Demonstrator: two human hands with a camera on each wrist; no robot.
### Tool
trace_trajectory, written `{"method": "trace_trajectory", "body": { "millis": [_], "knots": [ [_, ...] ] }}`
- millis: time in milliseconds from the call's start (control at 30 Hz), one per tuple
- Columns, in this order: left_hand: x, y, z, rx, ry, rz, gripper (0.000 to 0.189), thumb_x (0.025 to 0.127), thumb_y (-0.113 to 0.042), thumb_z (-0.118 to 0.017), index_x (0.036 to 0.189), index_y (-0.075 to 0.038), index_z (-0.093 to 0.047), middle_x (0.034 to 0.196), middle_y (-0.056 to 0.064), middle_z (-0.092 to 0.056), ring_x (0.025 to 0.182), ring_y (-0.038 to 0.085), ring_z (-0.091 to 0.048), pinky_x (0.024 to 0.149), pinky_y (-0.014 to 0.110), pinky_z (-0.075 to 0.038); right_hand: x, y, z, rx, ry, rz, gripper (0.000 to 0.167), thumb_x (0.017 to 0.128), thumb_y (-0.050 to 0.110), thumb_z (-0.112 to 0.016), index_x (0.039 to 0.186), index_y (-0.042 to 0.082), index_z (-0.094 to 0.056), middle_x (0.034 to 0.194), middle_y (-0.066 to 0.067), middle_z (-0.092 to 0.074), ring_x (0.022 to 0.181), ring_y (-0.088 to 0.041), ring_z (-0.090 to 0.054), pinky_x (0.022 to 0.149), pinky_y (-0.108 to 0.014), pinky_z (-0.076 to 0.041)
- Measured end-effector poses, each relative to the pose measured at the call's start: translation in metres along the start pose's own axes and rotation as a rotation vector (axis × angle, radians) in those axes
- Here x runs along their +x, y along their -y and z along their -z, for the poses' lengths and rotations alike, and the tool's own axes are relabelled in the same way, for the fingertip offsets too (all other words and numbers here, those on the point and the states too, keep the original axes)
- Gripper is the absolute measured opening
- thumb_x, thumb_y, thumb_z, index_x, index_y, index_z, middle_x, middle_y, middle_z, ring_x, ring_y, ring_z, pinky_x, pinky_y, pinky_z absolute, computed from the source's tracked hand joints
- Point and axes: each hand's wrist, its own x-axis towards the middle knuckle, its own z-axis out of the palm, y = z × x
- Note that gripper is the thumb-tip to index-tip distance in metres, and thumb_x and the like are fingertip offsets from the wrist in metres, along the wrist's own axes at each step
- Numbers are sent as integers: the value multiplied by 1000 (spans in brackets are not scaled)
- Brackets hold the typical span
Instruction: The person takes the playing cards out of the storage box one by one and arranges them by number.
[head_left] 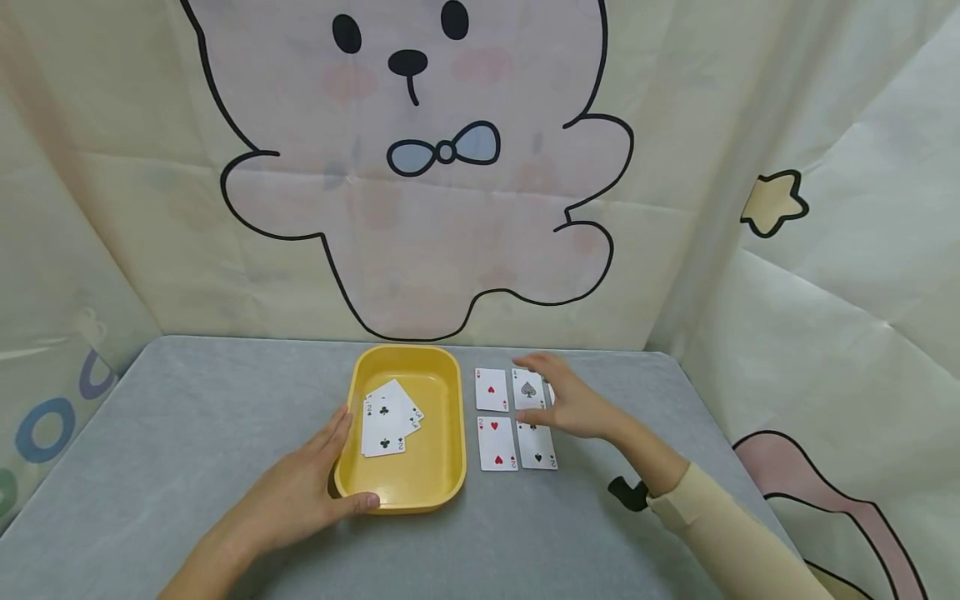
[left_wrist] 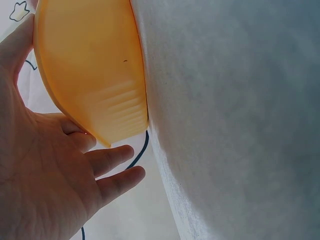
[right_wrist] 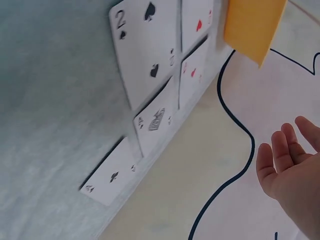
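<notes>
My left hand (head_left: 296,498) holds the yellow tray (head_left: 438,475) at its left side, thumb at the front corner and fingers along the wall. Inside the tray lies a small fanned pile of playing cards, the two of clubs (head_left: 383,433) on top. To the tray's right, face-up cards lie in rows: ace of hearts (head_left: 491,389), ace of spades (head_left: 527,387), two of hearts (head_left: 497,446) and two of spades (head_left: 538,450). Over the spades hovers my right hand (head_left: 573,406), fingers apart and empty. It mostly hides the ace of clubs (right_wrist: 112,172) in the head view.
A grey cloth covers the table (head_left: 187,433). Behind it hangs a pale curtain (head_left: 675,100) with a printed bear, and more printed cloth stands at both sides. A black band (head_left: 628,493) shows at my right wrist.
</notes>
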Motion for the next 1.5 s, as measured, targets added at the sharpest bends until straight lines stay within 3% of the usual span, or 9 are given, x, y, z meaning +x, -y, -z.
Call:
{"method": "trace_trajectory", "body": {
  "millis": [267, 600, 900, 1200, 1500],
  "knots": [
    [0, 0, 0, -6, -4, -2, 122, 82, -78, -71, 166, -4, -24, 172, 14, -25, 146, 43, -44, 108, 62, -44, 9, 18, -7, 37, 38, 35, 77, 92, 34, -79, 158, 15, -44, 156, -6, -43, 133, -29, -47, 106, -59, -46],
    [0, 0, -1, -12, 3, 9, 121, 82, -77, -72, 166, -5, -24, 172, 14, -24, 147, 43, -42, 109, 62, -43, 25, 35, -25, 120, 34, 66, 75, 93, 32, -80, 157, 16, -46, 154, -1, -45, 127, -25, -47, 104, -55, -47],
    [0, 2, -1, -19, 0, 5, 120, 82, -77, -71, 167, -7, -23, 172, 14, -23, 147, 42, -42, 109, 62, -44, 42, 48, -52, 195, 27, 130, 68, 94, 23, -78, 153, 5, -49, 151, -14, -48, 132, -36, -49, 106, -59, -44],
    [0, 3, -1, -17, 7, 9, 120, 83, -78, -70, 167, -6, -24, 173, 13, -22, 146, 43, -44, 108, 62, -45, 52, 67, -75, 239, 9, 165, 61, 95, 18, -77, 149, 4, -53, 141, -12, -53, 129, -39, -52, 107, -54, -47],
    [2, 4, -1, -21, 17, 9, 121, 82, -79, -70, 167, -5, -24, 173, 13, -22, 147, 42, -42, 109, 63, -44, 64, 85, -91, 240, -6, 117, 64, 96, 25, -75, 151, 4, -50, 144, -11, -56, 131, -32, -53, 108, -49, -48]
  ]
}}
